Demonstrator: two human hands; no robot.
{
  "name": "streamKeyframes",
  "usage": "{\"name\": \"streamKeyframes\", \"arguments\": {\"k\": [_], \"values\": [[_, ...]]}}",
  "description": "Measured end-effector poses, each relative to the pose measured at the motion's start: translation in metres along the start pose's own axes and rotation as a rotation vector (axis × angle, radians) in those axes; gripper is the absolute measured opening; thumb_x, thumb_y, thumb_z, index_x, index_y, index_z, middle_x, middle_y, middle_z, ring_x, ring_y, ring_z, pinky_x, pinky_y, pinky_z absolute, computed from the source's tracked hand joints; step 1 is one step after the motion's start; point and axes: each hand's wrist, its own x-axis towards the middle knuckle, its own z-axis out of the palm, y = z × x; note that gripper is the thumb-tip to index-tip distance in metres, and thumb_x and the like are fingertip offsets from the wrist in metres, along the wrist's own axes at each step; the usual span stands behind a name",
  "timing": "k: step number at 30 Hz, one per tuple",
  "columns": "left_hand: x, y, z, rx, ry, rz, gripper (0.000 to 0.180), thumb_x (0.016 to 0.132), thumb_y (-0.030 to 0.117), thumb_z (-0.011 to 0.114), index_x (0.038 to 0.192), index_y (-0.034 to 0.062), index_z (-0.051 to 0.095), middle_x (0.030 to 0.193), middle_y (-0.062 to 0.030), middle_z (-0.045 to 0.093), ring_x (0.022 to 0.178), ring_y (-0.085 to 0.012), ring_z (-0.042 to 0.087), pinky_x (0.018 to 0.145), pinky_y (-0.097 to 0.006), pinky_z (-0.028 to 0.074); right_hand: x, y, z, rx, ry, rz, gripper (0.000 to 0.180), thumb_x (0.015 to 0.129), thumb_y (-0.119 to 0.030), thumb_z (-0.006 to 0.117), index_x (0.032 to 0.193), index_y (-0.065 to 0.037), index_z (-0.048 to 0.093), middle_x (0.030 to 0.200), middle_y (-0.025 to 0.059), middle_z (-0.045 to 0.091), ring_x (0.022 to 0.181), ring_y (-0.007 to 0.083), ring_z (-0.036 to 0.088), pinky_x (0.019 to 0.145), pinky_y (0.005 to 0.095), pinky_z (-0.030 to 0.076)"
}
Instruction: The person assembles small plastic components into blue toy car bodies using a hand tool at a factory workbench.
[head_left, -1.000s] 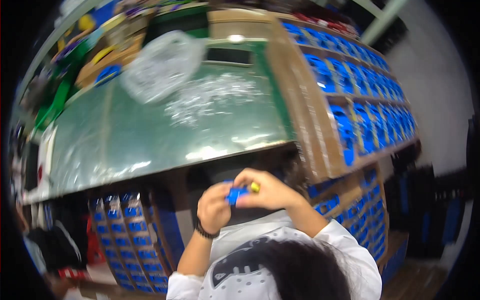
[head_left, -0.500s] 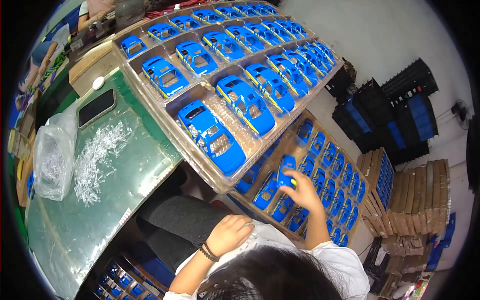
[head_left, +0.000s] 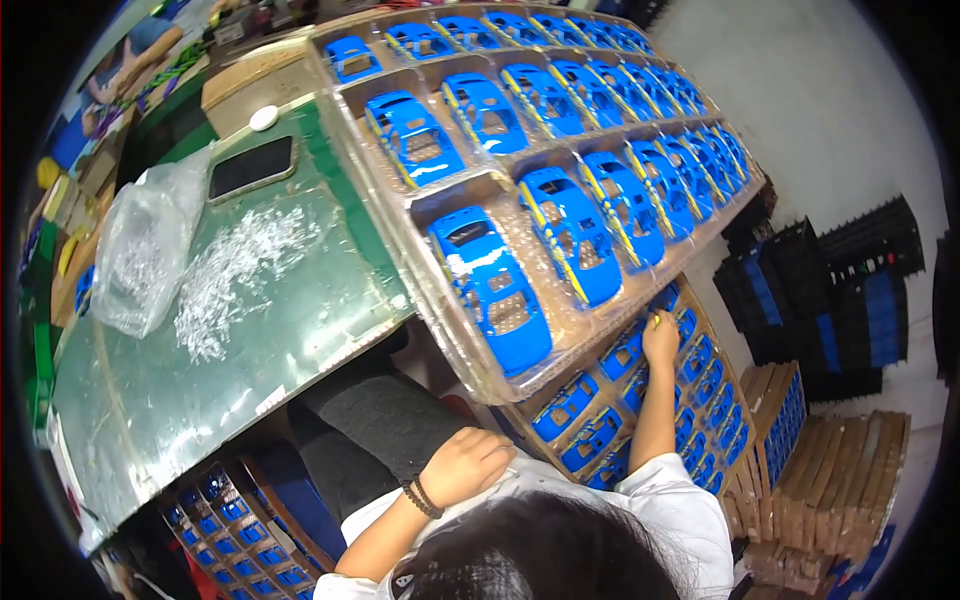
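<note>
My left hand (head_left: 466, 466) lies flat at my waist, over the shirt and dark trousers, with nothing in it. To the right, my right hand (head_left: 660, 345) reaches over the lower tray (head_left: 522, 408) of blue toy car bodies. Its fingers are closed around a small yellow-green object (head_left: 655, 322) whose kind I cannot make out. Just beyond the fingertips is a blue car body (head_left: 666, 297), partly hidden by the upper tray's edge. The upper clear plastic tray (head_left: 440, 330) slants above, with rows of blue car bodies; the nearest is a large car body (head_left: 490, 290).
On the green table (head_left: 300, 330) lie small clear plastic pieces (head_left: 240, 280), a plastic bag (head_left: 150, 250), a phone (head_left: 252, 168) and a white round lid (head_left: 263, 118). Cardboard trays (head_left: 840, 480) and black crates (head_left: 820, 300) stand at right. Another person's arm (head_left: 140, 60) shows far left.
My right hand has moved farther away over the lower tray; the blue car body it gripped before no longer shows clearly in it. My left hand stays put. The view has turned.
</note>
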Motion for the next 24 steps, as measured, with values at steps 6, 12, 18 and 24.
{"name": "streamKeyframes", "arguments": {"k": [6, 12, 18, 24], "values": [[-0.008, -0.004, -0.003, -0.003, 0.16, -0.037, 0.012, 0.072, 0.013, 0.054, 0.082, 0.0066, 0.055, 0.082, -0.004, 0.054, 0.077, -0.0188, 0.052, 0.07, -0.03, 0.04, 0.037, 0.04, 0.003, 0.094, -0.335, -0.066, 0.026, 0.075, -0.015, 0.045, 0.099, -0.005, 0.051, 0.087, 0.0223, 0.056, 0.084, 0.0387, 0.053, 0.073, 0.042, 0.042], [-0.019, -0.002, -0.011, -0.051, 0.267, -0.033, 0.012, 0.072, 0.009, 0.056, 0.083, 0.0059, 0.055, 0.084, -0.003, 0.054, 0.078, -0.0179, 0.053, 0.07, -0.029, 0.041, 0.023, -0.033, -0.092, 0.068, 0.007, 0.012, 0.033, 0.075, -0.027, 0.061, 0.095, -0.004, 0.049, 0.089, 0.0159, 0.056, 0.087, 0.0299, 0.053, 0.074, 0.0342, 0.041], [-0.019, 0.013, -0.039, -0.334, 0.647, -0.063, 0.018, 0.072, 0.005, 0.058, 0.089, 0.001, 0.054, 0.085, -0.0106, 0.055, 0.078, -0.0246, 0.054, 0.071, -0.031, 0.043, 0.014, -0.09, -0.208, 0.49, 0.452, -0.358, 0.02, 0.078, -0.009, 0.057, 0.094, 0.002, 0.05, 0.086, 0.0073, 0.052, 0.081, 0.0145, 0.048, 0.075, 0.0255, 0.039], [-0.033, 0.019, -0.075, -0.817, 0.675, -0.041, 0.05, 0.075, 0.017, 0.057, 0.118, -0.0001, 0.037, 0.116, -0.0153, 0.041, 0.112, -0.0253, 0.036, 0.094, -0.033, 0.028, -0.035, -0.237, -0.263, 0.564, -0.349, -1.694, 0.036, 0.06, -0.03, 0.068, 0.086, -0.006, 0.059, 0.068, 0.0042, 0.053, 0.05, 0.0134, 0.048, 0.042, 0.0233, 0.032]]}}
